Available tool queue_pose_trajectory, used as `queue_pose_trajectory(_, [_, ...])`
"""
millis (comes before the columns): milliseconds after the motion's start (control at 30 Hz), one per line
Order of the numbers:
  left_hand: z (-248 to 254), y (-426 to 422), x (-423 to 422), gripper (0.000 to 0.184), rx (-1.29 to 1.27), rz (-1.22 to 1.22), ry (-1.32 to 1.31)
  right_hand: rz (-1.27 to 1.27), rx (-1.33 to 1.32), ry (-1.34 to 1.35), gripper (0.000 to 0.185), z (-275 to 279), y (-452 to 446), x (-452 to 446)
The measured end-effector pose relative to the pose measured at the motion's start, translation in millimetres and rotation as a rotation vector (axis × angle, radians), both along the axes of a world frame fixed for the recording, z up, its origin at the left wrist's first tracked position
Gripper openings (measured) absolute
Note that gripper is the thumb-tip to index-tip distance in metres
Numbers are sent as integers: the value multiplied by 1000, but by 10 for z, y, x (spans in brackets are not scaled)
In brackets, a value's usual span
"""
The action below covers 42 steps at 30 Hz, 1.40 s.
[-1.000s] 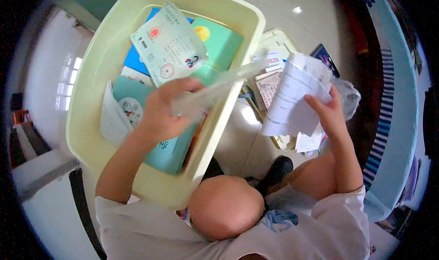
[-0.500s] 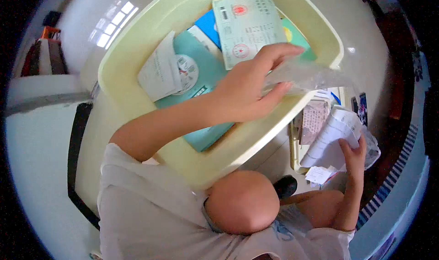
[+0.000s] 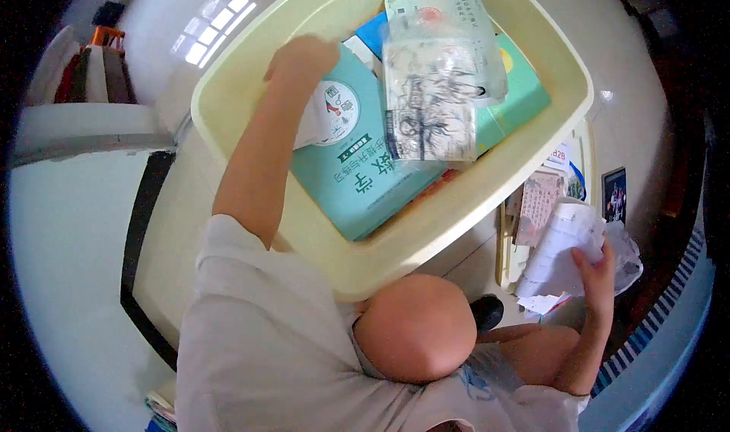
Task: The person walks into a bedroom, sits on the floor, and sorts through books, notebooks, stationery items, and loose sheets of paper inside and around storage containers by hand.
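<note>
My left hand (image 3: pixel 303 58) is over the far left part of a pale yellow tub (image 3: pixel 304 268), its fingers blurred and partly hidden. White paper (image 3: pixel 310 122) shows beside my left forearm, on a teal book (image 3: pixel 365 192). A clear plastic sleeve with dark printing (image 3: pixel 430 101) lies across a pale green certificate (image 3: pixel 456 14) and the books. At the right, my right hand (image 3: pixel 597 271) grips folded white papers (image 3: pixel 559 253), thumb on top, above a smaller tray. Whether my left hand holds the white paper is hidden.
A green book (image 3: pixel 521 101) and a blue one (image 3: pixel 371 33) lie in the tub. The smaller tray (image 3: pixel 504 261) holds a pinkish printed booklet (image 3: pixel 540 204). A dark picture card (image 3: pixel 614 192) and crumpled clear plastic (image 3: pixel 627 261) are at the right. My knee (image 3: pixel 414 329) is near the tub.
The plastic sleeve has left my left hand and lies on the certificate. My left hand has moved left across the tub to the white paper. My right hand still grips the folded papers.
</note>
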<state>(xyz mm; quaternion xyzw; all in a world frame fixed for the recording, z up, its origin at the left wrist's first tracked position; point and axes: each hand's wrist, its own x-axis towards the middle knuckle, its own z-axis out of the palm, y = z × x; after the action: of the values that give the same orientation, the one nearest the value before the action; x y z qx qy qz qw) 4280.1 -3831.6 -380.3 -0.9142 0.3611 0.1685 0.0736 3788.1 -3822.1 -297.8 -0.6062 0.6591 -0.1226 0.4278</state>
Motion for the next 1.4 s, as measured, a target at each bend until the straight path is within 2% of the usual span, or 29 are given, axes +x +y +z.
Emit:
queue_pose_trajectory(33, [-16, 35, 18, 52, 1, -9, -3, -3, 19, 0, 45, 3, -13, -30])
queue_pose_trajectory(133, [18, 125, -23, 43, 231, -56, 219, -13, -4, -50, 46, -7, -4, -74])
queue_pose_trajectory(233, [-112, 120, 92, 37, 249, -54, 178, -9, -57, -90, 47, -60, -46, -194])
queue_pose_trajectory(300, [-258, 147, 253, 35, 137, -147, -62, -18, -63, -79, 47, -39, -31, -256])
queue_pose_trajectory(367, [104, 94, 170, 32, 154, -207, -26, -121, -19, -129, 50, 64, -67, -208])
queue_pose_trajectory(433, [625, 84, -169, 31, -187, -208, 64, -248, -38, -195, 51, 69, -78, -197])
queue_pose_trajectory(467, [780, 125, -300, 28, -434, -207, 266, -352, -60, -261, 51, 64, -83, -205])
queue_pose_trajectory(500, [910, 175, -430, 26, -678, -200, 475, -328, -73, -322, 51, 23, -99, -273])
queue_pose_trajectory(533, [1048, 221, -592, 26, -683, -224, 481, -348, -86, -325, 51, 64, -93, -252])
queue_pose_trajectory(600, [1239, 281, -951, 23, -981, 5, 1021, -360, 16, -346, 55, 199, -55, -123])
queue_pose_trajectory(633, [1214, 278, -1080, 23, -983, -18, 1036, -379, -2, -345, 55, 235, -16, -76])
queue_pose_trajectory(700, [1111, 279, -1340, 26, -962, 66, 1340, -364, 48, -586, 58, 322, 62, -28])
queue_pose_trajectory(733, [1123, 300, -1483, 34, -881, 112, 1450, -379, 35, -574, 58, 358, 91, -48])
queue_pose_trajectory(800, [946, 300, -1650, 39, -711, 187, 1704, -154, 131, -633, 61, 419, 148, -93])
queue_pose_trajectory(833, [907, 325, -1738, 39, -699, 183, 1722, -12, 215, -753, 53, 449, 163, -75])
queue_pose_trajectory(867, [889, 361, -1841, 40, -652, 211, 1791, -26, 213, -741, 53, 481, 179, -17])
queue_pose_trajectory(900, [858, 402, -1923, 41, -604, 241, 1858, 95, 257, -682, 47, 503, 197, 78])
queue_pose_trajectory(933, [792, 442, -1980, 41, -593, 243, 1872, 218, 302, -621, 41, 504, 212, 179])
queue_pose_trajectory(1000, [646, 544, -2058, 41, -444, -94, 1835, 172, 162, -483, 29, 450, 241, 381])
queue_pose_trajectory(1033, [593, 619, -2092, 40, -314, -84, 1851, 77, 26, -612, 26, 292, 269, 440])
queue_pose_trajectory(1067, [559, 681, -2120, 39, -189, -71, 1861, 173, -151, -553, 23, 182, 216, 447])
queue_pose_trajectory(1100, [602, 713, -2160, 36, -158, -197, 1802, 234, -288, -442, 25, 86, 198, 428])
queue_pose_trajectory(1133, [608, 741, -2234, 34, -254, -167, 1961, 282, -350, -394, 25, 38, 180, 411])
queue_pose_trajectory(1167, [608, 753, -2242, 35, -145, -179, 1995, 326, -414, -345, 26, -8, 165, 393])
queue_pose_trajectory(1200, [616, 753, -2236, 36, -40, -187, 2024, 148, -68, -464, 27, -20, 176, 355])
queue_pose_trajectory(1233, [637, 749, -2235, 35, -79, -361, 1974, -28, 283, -561, 29, -43, 172, 314])
queue_pose_trajectory(1300, [651, 710, -2225, 34, -64, -633, 1885, 57, 269, -536, 32, -172, 96, 184])
queue_pose_trajectory(1333, [630, 720, -2199, 36, -59, -584, 1939, 109, 240, -501, 36, -234, 41, 141])
queue_pose_trajectory(1400, [776, 661, -1904, 39, -265, -812, 1474, 90, 298, -395, 36, -292, -18, 129])
